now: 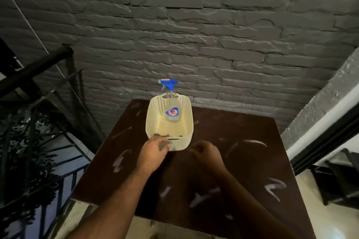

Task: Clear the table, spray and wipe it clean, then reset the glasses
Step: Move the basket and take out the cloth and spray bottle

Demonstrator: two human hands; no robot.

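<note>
Where left hand (153, 149) reaches, basket (155, 120) touching

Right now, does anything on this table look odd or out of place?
Yes. Whitish smears streak the dark table, so it looks unwiped. The left hand holds a greyish cloth at the basket rim. No glasses visible.

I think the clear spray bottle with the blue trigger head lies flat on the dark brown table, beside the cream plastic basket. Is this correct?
Not quite. The head view shows the clear spray bottle with the blue trigger head standing upright inside the cream plastic basket, at its far end, not lying beside it. The basket itself stands on the dark brown table.
</note>
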